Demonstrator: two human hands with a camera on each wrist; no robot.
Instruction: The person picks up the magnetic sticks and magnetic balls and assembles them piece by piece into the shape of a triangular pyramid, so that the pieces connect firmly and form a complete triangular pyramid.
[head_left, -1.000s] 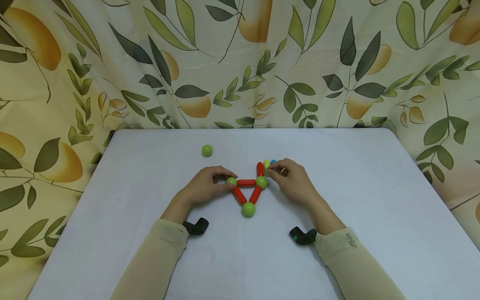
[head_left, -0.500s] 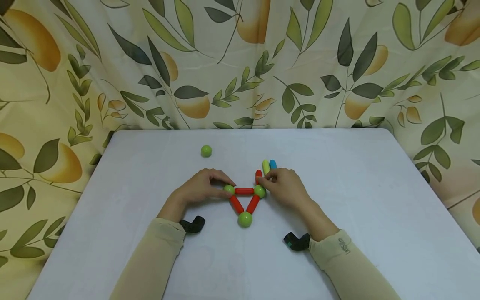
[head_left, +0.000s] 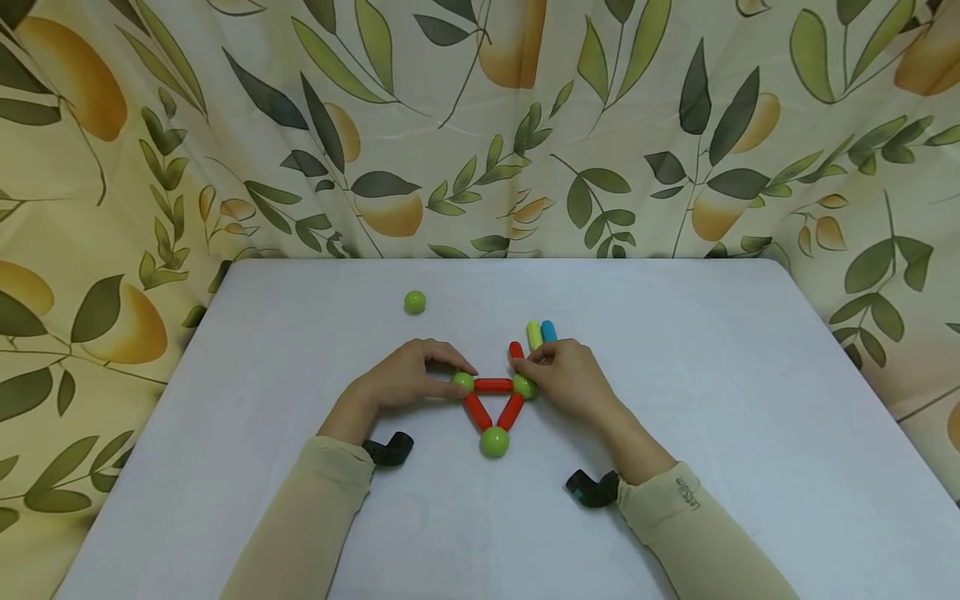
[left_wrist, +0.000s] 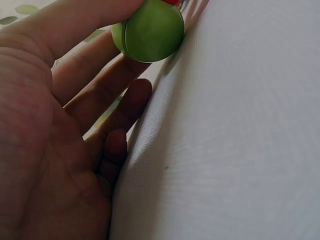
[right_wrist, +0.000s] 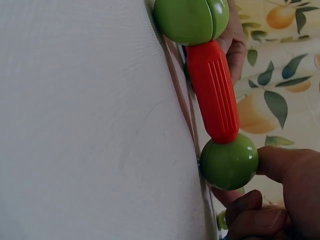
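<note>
A triangle of red rods (head_left: 492, 385) joined by green balls (head_left: 494, 442) lies on the white table, one corner toward me. My left hand (head_left: 408, 372) pinches the left corner ball (left_wrist: 152, 32) between thumb and fingers. With thumb and fingertips, my right hand (head_left: 573, 375) holds the right corner ball (right_wrist: 229, 162), partly covering it. Another red rod (head_left: 516, 350) sticks out from that ball toward the back, its near end behind my fingertips. A red side rod (right_wrist: 215, 92) of the triangle shows up close in the right wrist view.
Just beyond my right hand lie a yellow-green rod (head_left: 534, 334) and a blue rod (head_left: 549, 331), side by side. A loose green ball (head_left: 415, 302) sits farther back to the left. A patterned curtain (head_left: 480, 167) hangs behind the table (head_left: 675, 300).
The triangle has slid toward me with my left hand still on its corner. My right hand has moved from beside the yellow-green rod to the right corner ball.
</note>
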